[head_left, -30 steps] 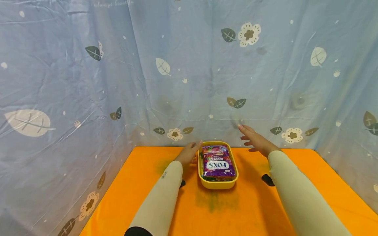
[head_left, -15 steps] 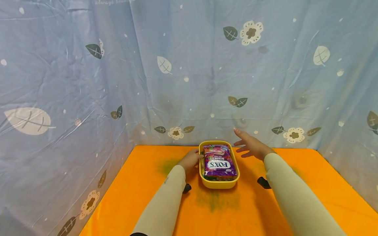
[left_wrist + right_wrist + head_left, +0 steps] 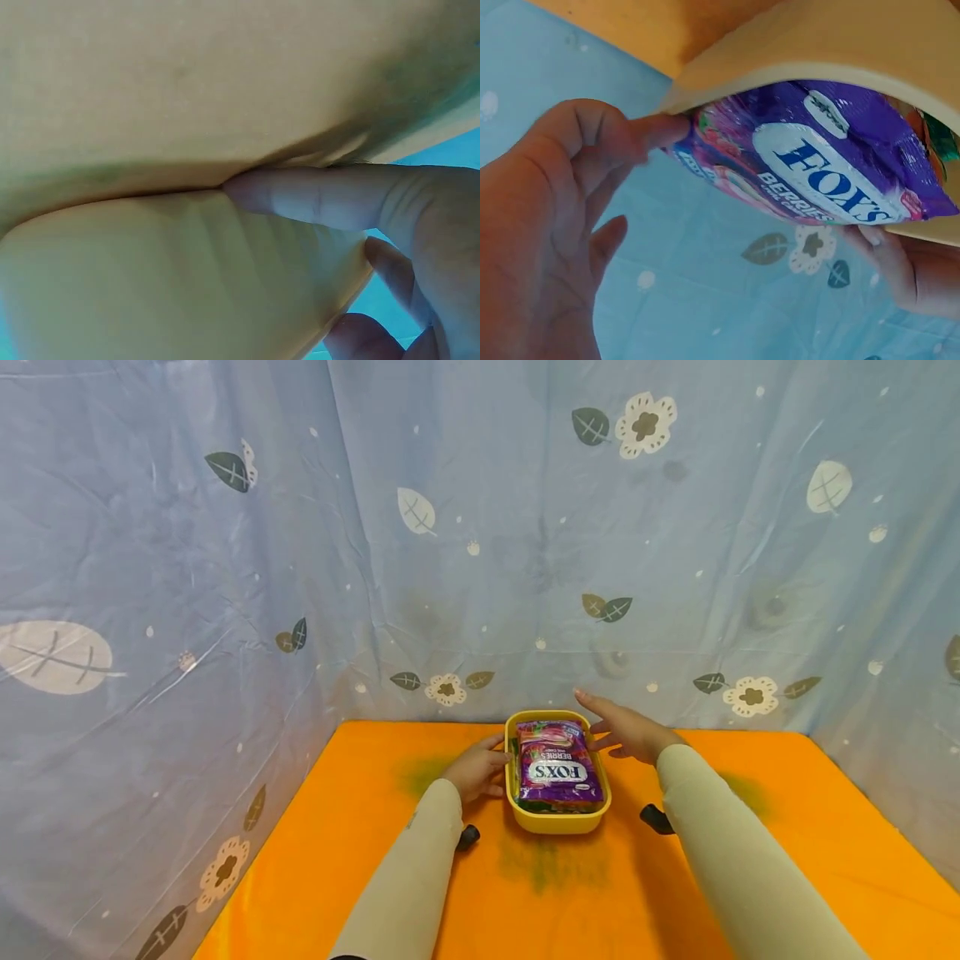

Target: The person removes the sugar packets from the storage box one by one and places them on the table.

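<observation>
A yellow rectangular container (image 3: 561,823) stands on the orange tabletop, holding a purple Fox's Berries candy bag (image 3: 555,768). My left hand (image 3: 476,770) grips the container's left side. In the left wrist view, one fingertip (image 3: 251,191) sits where the container wall (image 3: 150,277) meets the table, with other fingers lower along the wall. The right wrist view shows a left fingertip over the far rim. My right hand (image 3: 626,732) is at the right rim with fingers extended. One of its fingers (image 3: 664,131) reaches the rim beside the bag's end (image 3: 742,161).
A light blue curtain (image 3: 525,568) printed with leaves and flowers hangs behind the table and along both sides. The orange tabletop (image 3: 360,827) has greenish smudges in front of and beside the container. More green packaging (image 3: 939,136) shows under the bag.
My left hand has come down from above the left rim onto the container's side. My right hand has moved left and lower, up to the right rim. The container stays in place.
</observation>
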Demonstrator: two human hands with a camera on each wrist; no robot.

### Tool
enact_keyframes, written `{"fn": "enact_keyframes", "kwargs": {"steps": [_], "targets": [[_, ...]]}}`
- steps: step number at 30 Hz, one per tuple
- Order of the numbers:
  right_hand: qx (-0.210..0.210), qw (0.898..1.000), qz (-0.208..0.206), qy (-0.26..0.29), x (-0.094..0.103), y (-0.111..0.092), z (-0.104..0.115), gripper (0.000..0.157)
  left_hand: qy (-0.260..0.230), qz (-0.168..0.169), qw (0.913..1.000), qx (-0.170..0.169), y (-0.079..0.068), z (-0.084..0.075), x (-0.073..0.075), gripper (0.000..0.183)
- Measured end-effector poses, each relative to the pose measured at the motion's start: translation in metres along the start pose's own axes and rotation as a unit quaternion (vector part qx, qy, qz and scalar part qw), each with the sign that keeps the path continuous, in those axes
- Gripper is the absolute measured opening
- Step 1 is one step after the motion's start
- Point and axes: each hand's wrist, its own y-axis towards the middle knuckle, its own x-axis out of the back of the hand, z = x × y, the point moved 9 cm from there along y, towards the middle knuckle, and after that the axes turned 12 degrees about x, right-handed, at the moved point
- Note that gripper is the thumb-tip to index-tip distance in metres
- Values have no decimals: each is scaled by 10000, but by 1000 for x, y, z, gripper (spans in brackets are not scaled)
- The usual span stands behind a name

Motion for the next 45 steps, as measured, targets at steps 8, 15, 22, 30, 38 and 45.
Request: {"fn": "enact_keyframes", "kwargs": {"steps": [8,15,22,30,38,45], "targets": [[83,9987,118,498,-16,7,5,101,-6,-58,10000,45,1,2,4,60],[26,9969,34,786,-29,15,2,107,-25,-28,10000,38,2,2,3,61],[-18,9930,-157,1173,-37,22,-3,108,68,-35,10000,5,0,-1,1,59],[-50,9968,-196,772,-56,24,-4,103,20,26,10000,29,-1,-2,0,57],[39,9984,-564,13,-54,25,-5,101,37,-30,9999,166,2,1,2,56],[493,9921,-857,-778,-53,24,-3,90,-28,-27,9998,175,3,1,0,57]]}}
